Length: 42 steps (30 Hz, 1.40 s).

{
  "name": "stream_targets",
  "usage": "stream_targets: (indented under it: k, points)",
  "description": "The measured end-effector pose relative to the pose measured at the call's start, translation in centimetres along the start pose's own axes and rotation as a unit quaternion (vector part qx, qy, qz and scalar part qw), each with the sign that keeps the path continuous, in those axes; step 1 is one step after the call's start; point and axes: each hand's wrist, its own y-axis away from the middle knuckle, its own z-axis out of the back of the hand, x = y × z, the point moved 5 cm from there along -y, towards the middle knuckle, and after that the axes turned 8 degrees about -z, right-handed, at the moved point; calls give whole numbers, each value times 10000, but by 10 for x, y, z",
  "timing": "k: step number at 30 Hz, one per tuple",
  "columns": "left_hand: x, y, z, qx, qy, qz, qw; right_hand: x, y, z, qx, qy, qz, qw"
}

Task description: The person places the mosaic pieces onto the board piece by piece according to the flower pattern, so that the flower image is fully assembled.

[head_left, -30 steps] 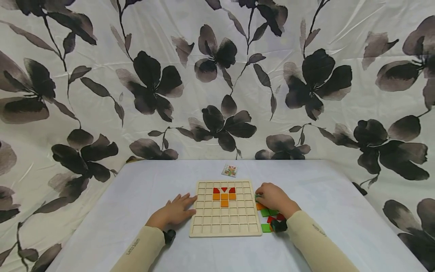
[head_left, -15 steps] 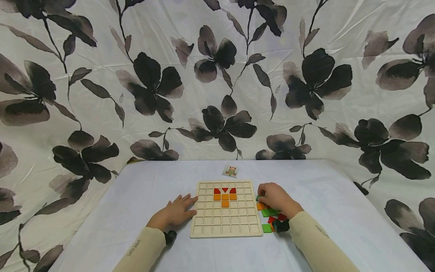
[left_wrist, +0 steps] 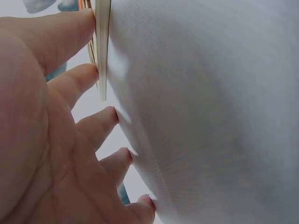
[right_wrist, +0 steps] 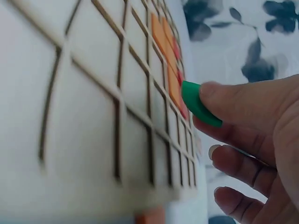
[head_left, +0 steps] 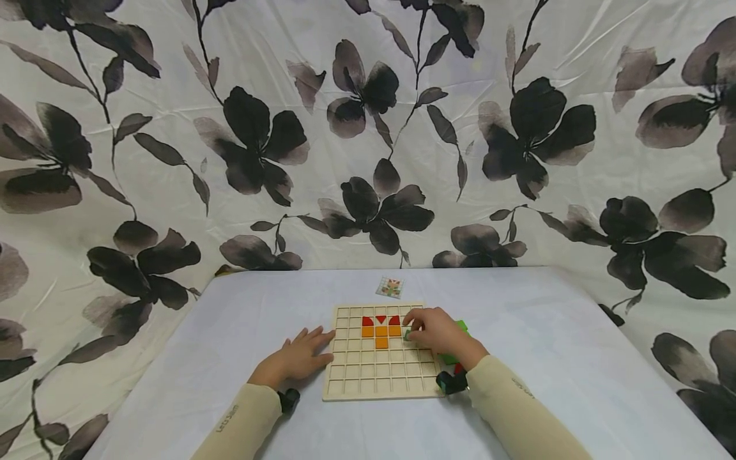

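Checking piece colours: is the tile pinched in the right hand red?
No, the right hand pinches a green tile above the wooden grid board.

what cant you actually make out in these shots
- The card print: too small in the head view.
- The loose tiles beside the board: mostly hidden by the right hand and wrist in the head view, so no count.
- The green tile: its shape is hidden by the thumb in the right wrist view.
- The board in the left wrist view: only its edge shows past the left hand.
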Motion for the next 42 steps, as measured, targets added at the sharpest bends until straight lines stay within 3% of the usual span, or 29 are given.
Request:
stream_targets:
  k: [11, 16, 27, 34, 42]
  points:
    - [3, -1, -1, 26, 0, 23, 10000, 12, -17, -29, 47, -199, 168, 9996]
    - [5, -3, -3, 7, -55, 2, 10000, 12, -21, -34, -133, 112, 171, 9997]
    - [5, -4, -4, 27, -47, 47, 10000, 15, -18, -33, -129, 244, 216, 9994]
    - [4, -5, -4, 42, -69, 7, 10000, 6, -6, -15, -240, 512, 177, 9982]
    - [4, -2, -2, 100, -149, 56, 9998, -29, 16, 19, -336, 646, -647, 9952]
